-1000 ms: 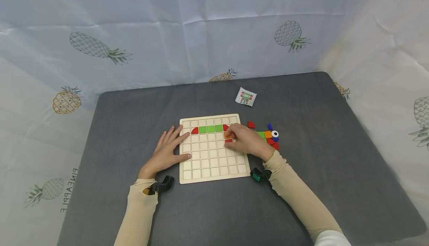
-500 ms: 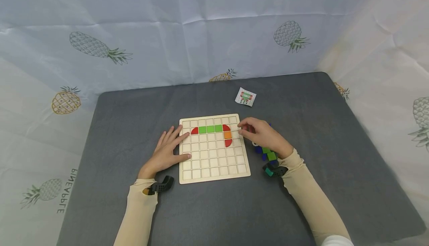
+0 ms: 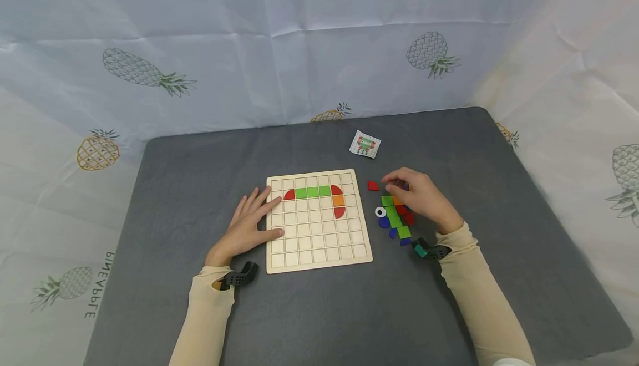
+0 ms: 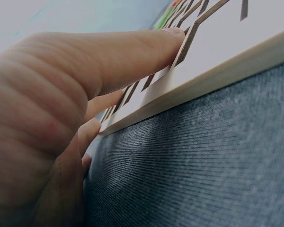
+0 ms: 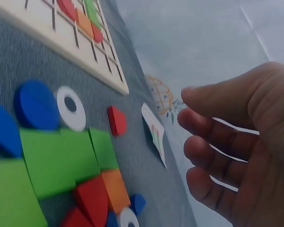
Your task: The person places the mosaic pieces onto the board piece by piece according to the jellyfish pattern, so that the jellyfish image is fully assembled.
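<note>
A square wooden grid board [image 3: 304, 244] lies on the table, with red quarter-round, green square and orange square pieces set in its upper cells. My left hand [image 3: 247, 227] is spread over the board's left edge; its thumb [image 4: 146, 54] rests on the board in the left wrist view. To the right, my right hand [image 3: 419, 191] hovers over a cluster of loose pieces, thumb and fingers loosely bent with nothing between them. Under and beside it are green squares [image 3: 394, 220], an orange square [image 5: 114, 189], a white eye disc [image 3: 380, 212], blue pieces [image 3: 384, 222] and red pieces [image 5: 92, 196].
A lone red quarter-round piece [image 3: 373, 186] lies between the board and my right hand. A small printed pattern card [image 3: 365, 144] lies behind the board. The dark grey table [image 3: 309, 316] ends at a pineapple-print curtain [image 3: 299, 66].
My right hand has left the orange square and red quarter-round on the board's right side and moved right, over the loose pieces. My left hand has stayed on the board.
</note>
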{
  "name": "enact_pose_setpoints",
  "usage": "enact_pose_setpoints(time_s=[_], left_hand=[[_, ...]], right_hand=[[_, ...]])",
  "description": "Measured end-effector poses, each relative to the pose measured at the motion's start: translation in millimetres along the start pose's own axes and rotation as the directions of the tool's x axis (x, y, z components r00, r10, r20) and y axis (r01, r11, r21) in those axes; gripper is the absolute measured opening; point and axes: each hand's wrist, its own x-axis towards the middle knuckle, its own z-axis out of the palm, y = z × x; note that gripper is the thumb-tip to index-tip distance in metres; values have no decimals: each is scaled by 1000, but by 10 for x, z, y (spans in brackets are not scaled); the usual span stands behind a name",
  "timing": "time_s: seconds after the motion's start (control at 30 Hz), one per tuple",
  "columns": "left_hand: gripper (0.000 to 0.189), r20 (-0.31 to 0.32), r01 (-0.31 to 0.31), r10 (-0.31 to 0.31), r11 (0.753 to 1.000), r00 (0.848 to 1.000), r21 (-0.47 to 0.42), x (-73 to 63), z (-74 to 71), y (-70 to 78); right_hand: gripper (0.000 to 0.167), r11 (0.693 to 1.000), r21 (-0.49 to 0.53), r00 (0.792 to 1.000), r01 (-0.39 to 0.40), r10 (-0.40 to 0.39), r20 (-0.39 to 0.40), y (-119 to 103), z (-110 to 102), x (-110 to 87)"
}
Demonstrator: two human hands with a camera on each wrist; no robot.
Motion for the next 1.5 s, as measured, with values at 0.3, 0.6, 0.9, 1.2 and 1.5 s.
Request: enact_pose_setpoints(time_s=[0.3,0.6,0.9,1.2,1.5], left_hand=[[84,6,2,-2,1000,1000,-4,3,-8,6],[84,4,1,-1,1000,1000,-2,1,-5,-3],[84,-2,0,0,1000,1000,3,-3,-6,-8],[84,5,-2,2,1000,1000,13,4,2,-9],[83,-12,-17,17,1000,1000,5,-4,14,-26]], right_hand=[[21,998,-58,997,-36,40,68,75,-4,-76],[26,986,-163,985,23,6,173,87,212,-97],[18,967,-253,981,-27,74,177,-36,284,-105],[8,990,-139,987,-31,53,155,-92,243,39],[11,999,32,995,23,-26,95,-392,297,343]])
